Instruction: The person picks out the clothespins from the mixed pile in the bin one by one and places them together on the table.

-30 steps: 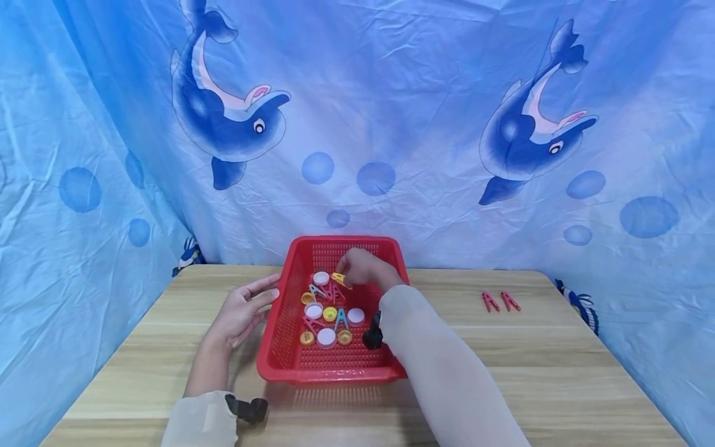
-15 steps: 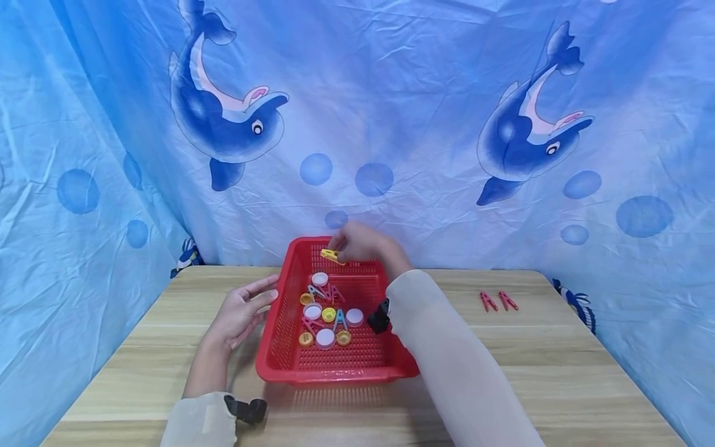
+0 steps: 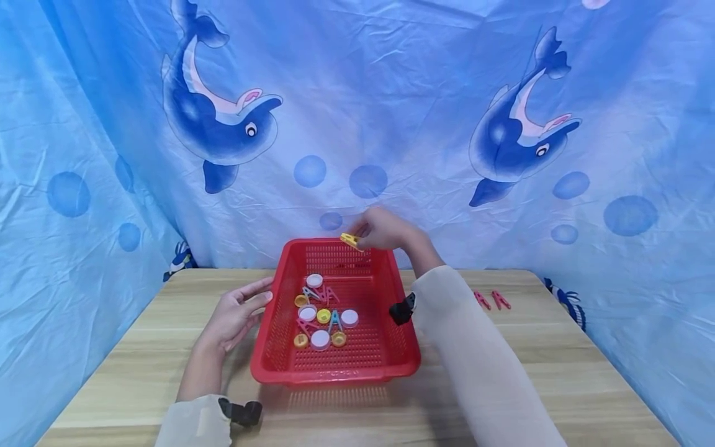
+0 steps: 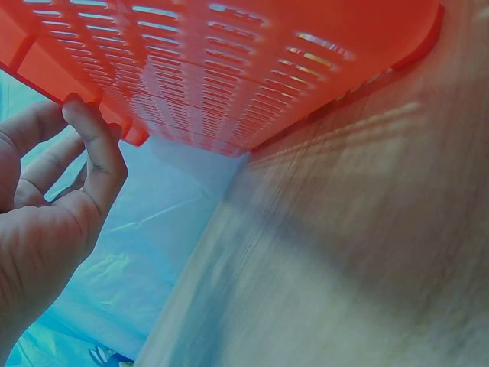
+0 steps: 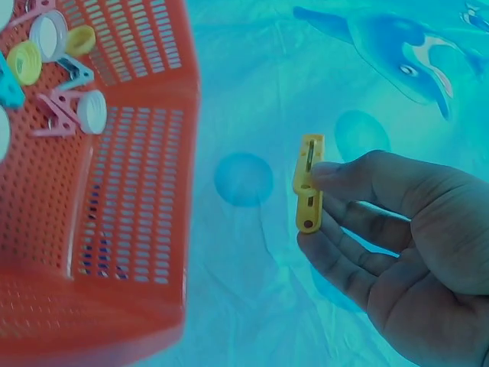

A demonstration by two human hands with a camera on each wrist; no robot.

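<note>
One red basket (image 3: pixel 335 376) on worktop (image 3: pixel 558 366): four white caps (image 3: pixel 349 318), four yellow caps (image 3: pixel 324 316), assorted pegs (image 3: pixel 335 320). Two red pegs (image 3: pixel 501 300) outside. Right hand (image 3: pixel 386 230) pinches one yellow peg (image 3: pixel 349 240) near basket's far end; left hand (image 3: pixel 231 318), half-open, touches basket.

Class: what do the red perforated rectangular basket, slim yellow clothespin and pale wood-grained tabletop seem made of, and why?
Red perforated rectangular basket: probably moulded plastic, glossy; shiny rim, regular slots.
Slim yellow clothespin: likely hard plastic, smooth; even colour, neat round hole.
Pale wood-grained tabletop: wood or printed laminate, low sheen; streaky grain, but which is unclear.
</note>
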